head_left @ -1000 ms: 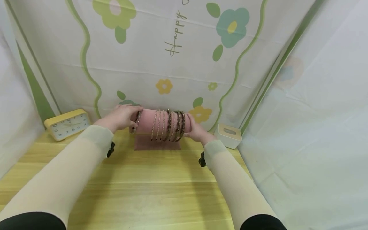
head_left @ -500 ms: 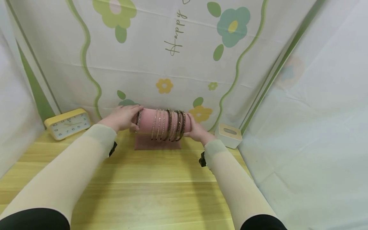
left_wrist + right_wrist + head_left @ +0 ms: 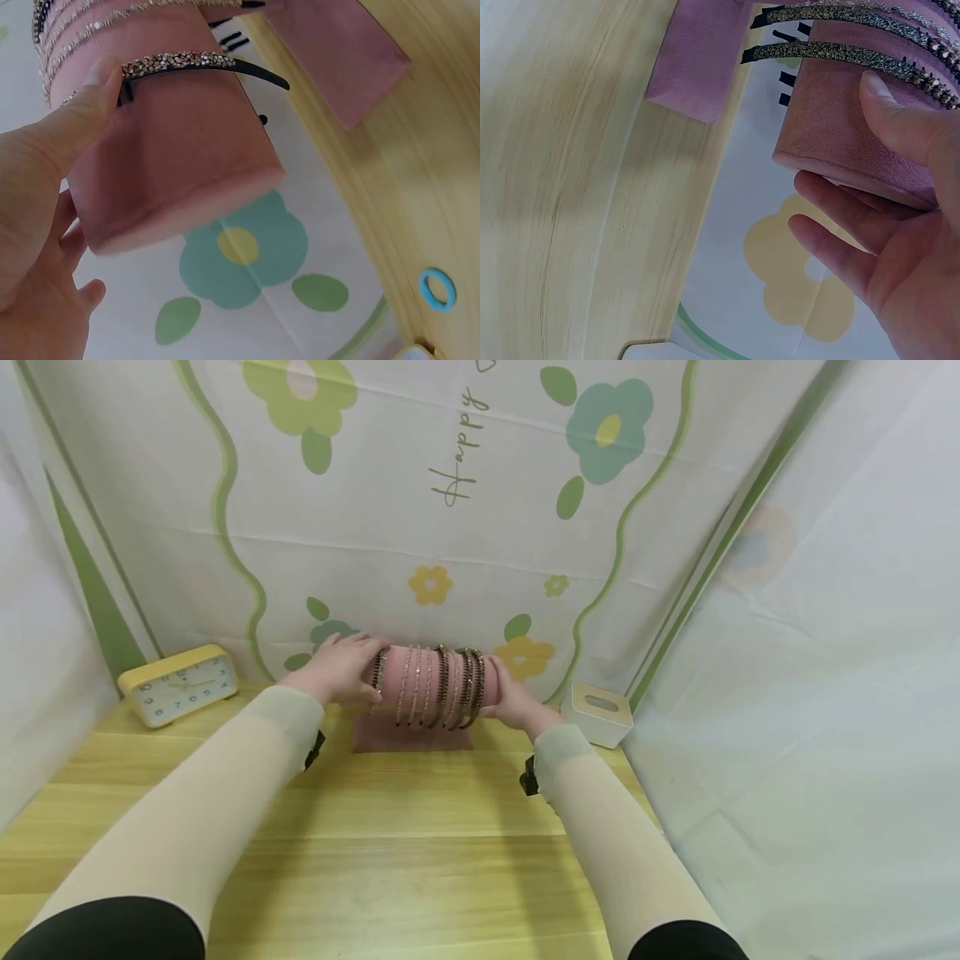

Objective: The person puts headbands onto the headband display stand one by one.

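Observation:
A pink velvet headband stand (image 3: 392, 681) lies across the back of the wooden table, its roll raised on a flat base (image 3: 412, 739). Around the roll's middle and right sit several beaded and dark glittery headbands (image 3: 441, 689). My left hand (image 3: 339, 668) holds a rhinestone headband (image 3: 180, 61) near the roll's left part, the thumb (image 3: 101, 82) pressing one spot on it. At the roll's right end, my right hand (image 3: 516, 700) grips the stand; its thumb (image 3: 889, 112) lies on the velvet beside the endmost headband (image 3: 817, 49), other fingers behind the end.
On the left stands a yellow alarm clock (image 3: 180, 687); a white tissue box (image 3: 597, 714) stands at the right. A small blue ring (image 3: 437, 289) lies on the table in the left wrist view. A flowered cloth (image 3: 480, 552) hangs close behind the stand.
My left hand has slid right along the roll with the rhinestone headband, bringing it nearer the others. My right hand has stayed at the right end.

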A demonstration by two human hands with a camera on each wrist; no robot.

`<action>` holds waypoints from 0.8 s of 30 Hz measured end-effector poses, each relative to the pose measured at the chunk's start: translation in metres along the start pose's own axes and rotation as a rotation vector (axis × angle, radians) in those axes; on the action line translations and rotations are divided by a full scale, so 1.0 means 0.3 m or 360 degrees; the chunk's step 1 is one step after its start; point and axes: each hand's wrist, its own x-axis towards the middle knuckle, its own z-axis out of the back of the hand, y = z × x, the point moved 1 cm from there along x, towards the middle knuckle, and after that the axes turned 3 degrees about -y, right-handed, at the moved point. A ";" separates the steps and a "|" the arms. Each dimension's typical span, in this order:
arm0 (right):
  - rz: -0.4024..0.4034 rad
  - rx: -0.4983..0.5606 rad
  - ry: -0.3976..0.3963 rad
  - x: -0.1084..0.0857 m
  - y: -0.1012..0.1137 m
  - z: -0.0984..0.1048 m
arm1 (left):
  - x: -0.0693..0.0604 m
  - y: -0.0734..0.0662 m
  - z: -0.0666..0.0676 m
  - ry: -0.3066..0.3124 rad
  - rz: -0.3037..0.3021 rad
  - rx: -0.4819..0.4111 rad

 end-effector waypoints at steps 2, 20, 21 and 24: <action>0.0001 -0.0009 0.0001 0.001 -0.001 -0.003 | 0.006 -0.010 -0.006 0.0013 0.0004 -0.0006; -0.0005 -0.0038 0.0022 0.004 0.002 -0.005 | 0.021 -0.038 -0.030 0.0039 0.0037 -0.0098; -0.0007 -0.0038 0.0021 0.003 0.001 -0.003 | 0.021 -0.040 -0.032 0.0042 0.0038 -0.0107; -0.0015 -0.0046 0.0020 -0.001 -0.004 0.004 | 0.019 -0.045 -0.035 0.0056 0.0034 -0.0122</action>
